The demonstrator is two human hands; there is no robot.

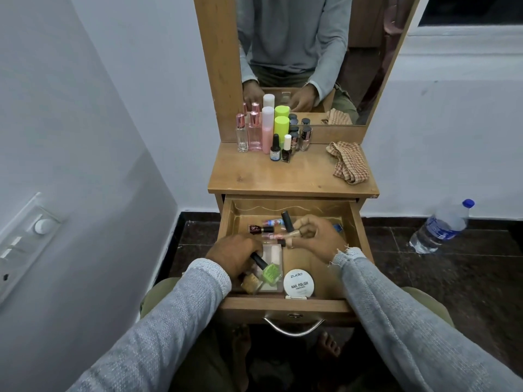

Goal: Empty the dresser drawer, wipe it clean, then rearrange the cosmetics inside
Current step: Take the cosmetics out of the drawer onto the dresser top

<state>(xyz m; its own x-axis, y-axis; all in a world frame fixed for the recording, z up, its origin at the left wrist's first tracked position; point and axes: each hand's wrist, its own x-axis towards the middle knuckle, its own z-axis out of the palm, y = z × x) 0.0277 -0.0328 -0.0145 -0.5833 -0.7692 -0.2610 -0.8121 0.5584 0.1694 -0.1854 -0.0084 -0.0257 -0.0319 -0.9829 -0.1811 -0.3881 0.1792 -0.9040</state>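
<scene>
The wooden drawer [357, 230] is pulled out and holds several cosmetics. My left hand [235, 254] grips a green nail polish bottle [268, 271] by its black cap, with a gold bottle [250, 282] just under it. My right hand [318, 236] holds two small bottles: a black-capped one [287, 220] and a beige one [294, 234]. A dark red polish [260, 229] and other small tubes lie at the drawer's back. A round white nail polish remover tub [298, 282] sits at the drawer's front. A checked cloth [348, 162] lies on the dresser top [283, 176].
Perfume bottles [249, 134], a pink spray [267, 131], a green-capped can [281, 125] and several nail polishes [297, 137] stand at the back of the dresser top before the mirror [297, 52]. A water bottle [441, 226] stands on the floor at right. A wall is close on the left.
</scene>
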